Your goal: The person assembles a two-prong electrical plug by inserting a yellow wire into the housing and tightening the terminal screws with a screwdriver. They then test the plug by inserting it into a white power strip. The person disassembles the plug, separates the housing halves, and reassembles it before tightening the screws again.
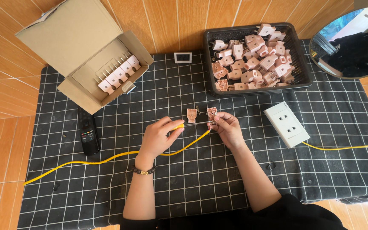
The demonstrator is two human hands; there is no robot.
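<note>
Pinching the plug half (pixel 211 113), right hand (pixel 228 129); left hand (pixel 160 137) grips screwdriver (pixel 184 125).

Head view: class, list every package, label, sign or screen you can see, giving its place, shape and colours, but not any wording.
Cardboard box: far left on the cloth, brown, rectangular, lid open, a row of pink plugs inside.
Small screen: far centre between box and basket, rectangular, white frame, dark face.
Remote: left of the left hand, below the box, long, black, coloured buttons.
Basket: far right, black, rectangular, full of pink plugs.
</note>
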